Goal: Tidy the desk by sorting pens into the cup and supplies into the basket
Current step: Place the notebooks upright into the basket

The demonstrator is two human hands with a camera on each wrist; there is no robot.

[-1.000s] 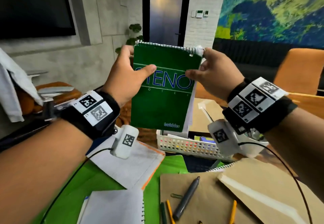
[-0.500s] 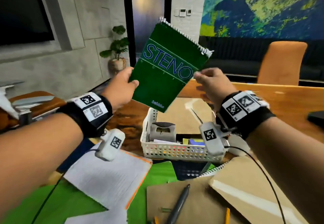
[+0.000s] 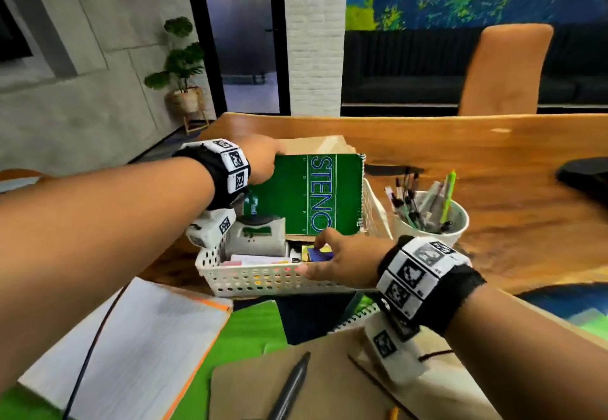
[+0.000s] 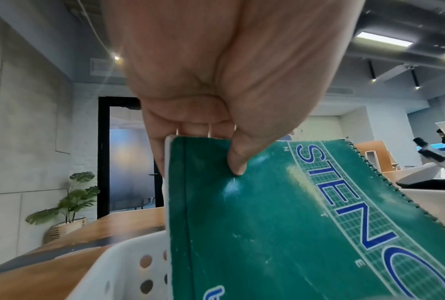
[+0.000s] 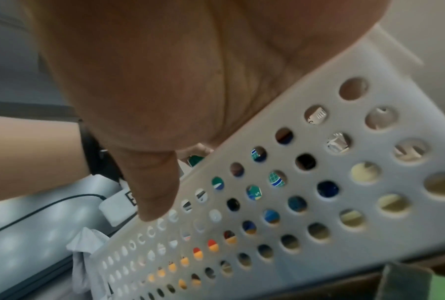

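The left hand (image 3: 263,159) is pinching the steno notebook (image 3: 306,195) by its 9 o'clock end, its long axis lying 9-to-3 over the basket (image 3: 250,283), while the right hand (image 3: 342,261), at the notebook's 6 o'clock, is gripping the basket's near rim.

Steno notebook (image 3: 306,195): green cover, blue lettering, pale grid band. Basket (image 3: 250,283): white, round-hole perforations. Cup (image 3: 458,222): white. Worktop (image 3: 493,163): brown wood grain. Lined pad (image 3: 141,337): white, orange edge.

One basket (image 3: 256,279), one cup (image 3: 455,226), one steno pad (image 3: 306,195)
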